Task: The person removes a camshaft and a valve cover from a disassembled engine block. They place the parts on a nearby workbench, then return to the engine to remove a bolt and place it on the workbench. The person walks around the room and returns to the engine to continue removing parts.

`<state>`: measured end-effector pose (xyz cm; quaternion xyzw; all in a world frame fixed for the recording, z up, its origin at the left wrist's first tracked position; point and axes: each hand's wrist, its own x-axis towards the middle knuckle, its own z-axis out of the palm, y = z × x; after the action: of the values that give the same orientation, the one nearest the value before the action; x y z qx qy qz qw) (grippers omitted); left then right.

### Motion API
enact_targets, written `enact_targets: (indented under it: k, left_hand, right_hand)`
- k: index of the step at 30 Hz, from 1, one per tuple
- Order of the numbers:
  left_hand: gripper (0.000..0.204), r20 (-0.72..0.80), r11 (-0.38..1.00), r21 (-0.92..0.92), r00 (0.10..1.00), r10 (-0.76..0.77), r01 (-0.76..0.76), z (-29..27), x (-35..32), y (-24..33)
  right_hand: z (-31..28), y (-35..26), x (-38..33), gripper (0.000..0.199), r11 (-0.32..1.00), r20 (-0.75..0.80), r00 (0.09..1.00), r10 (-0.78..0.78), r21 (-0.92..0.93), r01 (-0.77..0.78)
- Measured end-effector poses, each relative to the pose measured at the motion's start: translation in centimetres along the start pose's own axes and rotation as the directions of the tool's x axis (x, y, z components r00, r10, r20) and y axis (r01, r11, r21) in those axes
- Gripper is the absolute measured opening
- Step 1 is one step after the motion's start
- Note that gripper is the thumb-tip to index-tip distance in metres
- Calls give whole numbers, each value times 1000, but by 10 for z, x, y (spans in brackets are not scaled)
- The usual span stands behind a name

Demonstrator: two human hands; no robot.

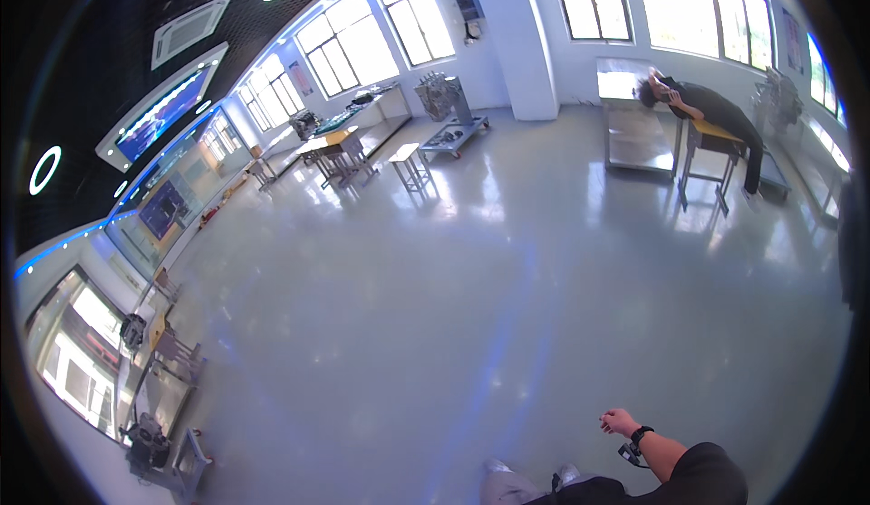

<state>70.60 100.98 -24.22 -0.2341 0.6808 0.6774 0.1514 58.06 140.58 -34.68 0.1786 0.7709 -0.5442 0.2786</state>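
My right hand (619,422) reaches out over the grey floor from the lower right, its fingers curled together. Anything small between the fingertips is too fine to make out. On that wrist sits a black band (641,434), and a small dark device (632,455) hangs just below it. A black sleeve covers the upper arm, and the forearm is bare. Nothing else lies within touch of this hand. My left hand does not show. The tips of my light shoes (496,465) appear at the bottom edge.
A person in dark clothes (720,106) leans by a small desk (714,133) beside a metal workbench (640,138). Farther back stand a stool (405,153), an engine (439,97) and a wheeled platform (458,135). Another engine on a wheeled stand (186,469) is at lower left.
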Motion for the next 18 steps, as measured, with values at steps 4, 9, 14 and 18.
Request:
enact_targets:
  k: [4, 9, 14, 18]
  left_hand:
    - [24, 96, 999, -25, 994, 50, -48, -47, 94, 33]
    - [25, 298, 993, 8, 948, 111, -118, -120, 185, 93]
    - [26, 611, 958, 232, 792, -10, -167, -226, 250, 158]
    - [26, 852, 789, 468, 440, -283, -399, -351, 282, 186]
  right_hand:
    - [41, -87, 83, 23, 992, 51, 999, -10, -122, 16]
    - [105, -107, 145, 24, 944, 63, 963, 263, -224, -244]
    - [181, -219, 168, 26, 905, 149, 947, 285, -368, -215]
    - [230, -312, 185, 27, 945, 114, 985, 128, -315, -86]
